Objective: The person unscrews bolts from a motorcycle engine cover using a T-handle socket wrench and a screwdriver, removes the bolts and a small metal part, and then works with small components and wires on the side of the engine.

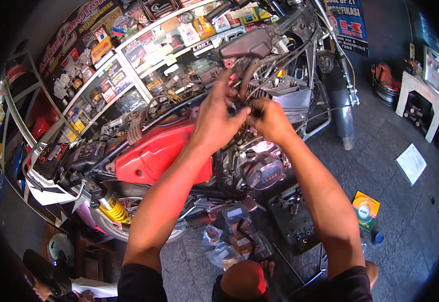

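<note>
Both hands are over the middle of a partly stripped motorcycle, just above its engine (pixel 264 173). My left hand (pixel 213 121) has its fingers stretched upward and the thumb apart, pointing at the right hand; I see nothing held in it. Beside it, my right hand (pixel 272 121) is closed, fingertips pinched together near the left thumb. What it pinches is dark and too hidden to name. Black cables (pixel 267 83) run past the fingertips toward the handlebar. To the left of the hands is a red side cover (pixel 154 156) on the frame.
Under the engine lies a dark tray (pixel 292 221) with small metal parts. Plastic bags (pixel 224 254) and packets are on the floor near my knee. An orange-green box (pixel 365 210) and a blue cap (pixel 378 237) lie to the right. Behind the motorcycle stands a glass display case (pixel 128 75).
</note>
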`<act>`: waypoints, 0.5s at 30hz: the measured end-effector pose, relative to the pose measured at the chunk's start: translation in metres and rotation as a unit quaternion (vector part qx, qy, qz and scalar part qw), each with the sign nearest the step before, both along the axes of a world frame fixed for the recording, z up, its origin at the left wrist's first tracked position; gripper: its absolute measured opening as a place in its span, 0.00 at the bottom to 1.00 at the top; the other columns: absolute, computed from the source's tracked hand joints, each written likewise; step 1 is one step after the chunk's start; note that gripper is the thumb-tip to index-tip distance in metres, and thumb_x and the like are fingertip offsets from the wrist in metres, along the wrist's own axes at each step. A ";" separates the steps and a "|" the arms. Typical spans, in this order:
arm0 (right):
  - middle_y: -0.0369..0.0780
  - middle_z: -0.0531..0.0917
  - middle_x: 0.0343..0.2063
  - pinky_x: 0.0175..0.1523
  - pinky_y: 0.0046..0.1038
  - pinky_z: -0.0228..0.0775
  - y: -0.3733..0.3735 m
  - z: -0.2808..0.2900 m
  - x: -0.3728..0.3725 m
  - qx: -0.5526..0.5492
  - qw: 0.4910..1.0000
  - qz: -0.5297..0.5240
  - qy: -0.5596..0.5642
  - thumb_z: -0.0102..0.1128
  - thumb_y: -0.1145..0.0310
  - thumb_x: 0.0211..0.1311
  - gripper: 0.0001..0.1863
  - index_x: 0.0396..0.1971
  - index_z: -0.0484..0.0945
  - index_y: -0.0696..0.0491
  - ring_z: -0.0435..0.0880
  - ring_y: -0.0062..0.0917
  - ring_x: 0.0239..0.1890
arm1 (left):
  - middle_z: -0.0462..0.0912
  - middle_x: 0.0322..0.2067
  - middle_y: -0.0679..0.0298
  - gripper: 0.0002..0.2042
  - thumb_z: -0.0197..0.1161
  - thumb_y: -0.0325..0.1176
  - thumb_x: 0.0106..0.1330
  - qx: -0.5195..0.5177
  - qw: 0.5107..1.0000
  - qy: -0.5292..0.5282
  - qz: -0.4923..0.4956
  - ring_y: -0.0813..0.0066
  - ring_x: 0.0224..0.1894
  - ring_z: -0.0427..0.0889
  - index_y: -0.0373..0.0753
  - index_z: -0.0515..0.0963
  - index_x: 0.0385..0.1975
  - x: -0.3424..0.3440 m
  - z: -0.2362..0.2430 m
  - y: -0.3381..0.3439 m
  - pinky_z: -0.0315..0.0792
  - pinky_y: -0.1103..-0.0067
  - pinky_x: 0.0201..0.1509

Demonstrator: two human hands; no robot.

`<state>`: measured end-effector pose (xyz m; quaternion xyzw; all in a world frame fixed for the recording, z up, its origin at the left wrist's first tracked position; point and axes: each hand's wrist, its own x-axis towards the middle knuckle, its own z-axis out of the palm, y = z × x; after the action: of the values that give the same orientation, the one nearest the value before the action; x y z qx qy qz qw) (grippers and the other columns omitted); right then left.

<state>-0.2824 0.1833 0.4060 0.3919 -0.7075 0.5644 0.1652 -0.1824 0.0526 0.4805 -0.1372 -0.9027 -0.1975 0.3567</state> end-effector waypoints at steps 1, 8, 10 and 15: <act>0.52 0.83 0.36 0.46 0.40 0.75 0.011 0.000 0.002 0.020 1.000 0.001 -0.005 0.71 0.66 0.52 0.16 0.38 0.82 0.59 0.83 0.48 0.40 | 0.79 0.48 0.50 0.36 0.67 0.25 0.58 0.099 0.994 -0.037 -0.013 0.60 0.50 0.80 0.34 0.57 0.68 0.003 -0.006 0.010 0.74 0.68 0.55; 0.49 0.84 0.31 0.43 0.40 0.74 0.037 -0.012 0.004 0.072 0.996 0.029 0.047 0.72 0.61 0.51 0.18 0.38 0.83 0.56 0.84 0.46 0.37 | 0.77 0.54 0.53 0.25 0.51 0.16 0.64 0.183 0.957 -0.212 -0.070 0.68 0.57 0.77 0.30 0.63 0.63 -0.012 -0.053 -0.010 0.67 0.74 0.65; 0.48 0.84 0.31 0.42 0.41 0.74 0.043 -0.018 0.010 0.095 0.994 0.005 0.044 0.71 0.62 0.53 0.17 0.40 0.82 0.56 0.84 0.46 0.37 | 0.78 0.54 0.54 0.23 0.50 0.15 0.64 0.160 0.972 -0.166 -0.054 0.68 0.57 0.77 0.29 0.66 0.61 -0.015 -0.048 -0.015 0.67 0.75 0.65; 0.48 0.79 0.28 0.39 0.37 0.71 0.044 -0.036 0.014 0.042 0.998 0.002 0.046 0.71 0.64 0.56 0.15 0.34 0.78 0.60 0.81 0.40 0.30 | 0.76 0.57 0.55 0.23 0.51 0.16 0.65 0.182 0.947 -0.237 -0.119 0.70 0.58 0.76 0.31 0.67 0.61 -0.017 -0.031 -0.025 0.68 0.76 0.64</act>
<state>-0.2687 0.2273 0.3700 0.4257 -0.7216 0.5154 0.1799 -0.1997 0.0276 0.4500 -0.1258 -0.8869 -0.4266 0.1252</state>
